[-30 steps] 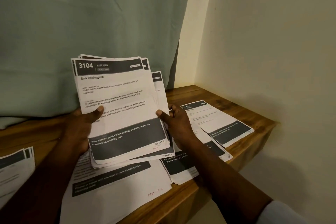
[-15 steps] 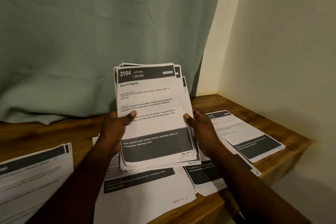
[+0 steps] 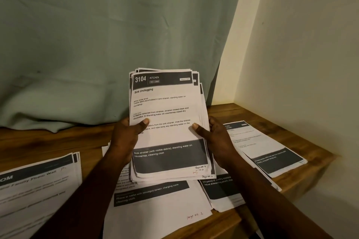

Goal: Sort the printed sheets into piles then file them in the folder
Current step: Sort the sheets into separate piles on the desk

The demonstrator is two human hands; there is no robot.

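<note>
both hands (image 3: pixel 124 139) gripping sheet stack (image 3: pixel 165 122), above table (image 3: pixel 262 120)

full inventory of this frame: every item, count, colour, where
held stack: one, several white sheets with dark grey bands, upright over the centre pile, top sheet reads "3104 Kitchen, Sink Unclogging"
left pile: one, white and grey, left on the table
centre pile: one, white and grey, flat, marked "page no 1"
jewelry pile: one, white and grey, right of the centre pile
right pile: one, white and grey, near the table's right end
table: one, brown wood
curtain: one, pale green, behind the table
wall: cream, right side
left hand: grips the stack's left edge
right hand: grips its right edge
</note>
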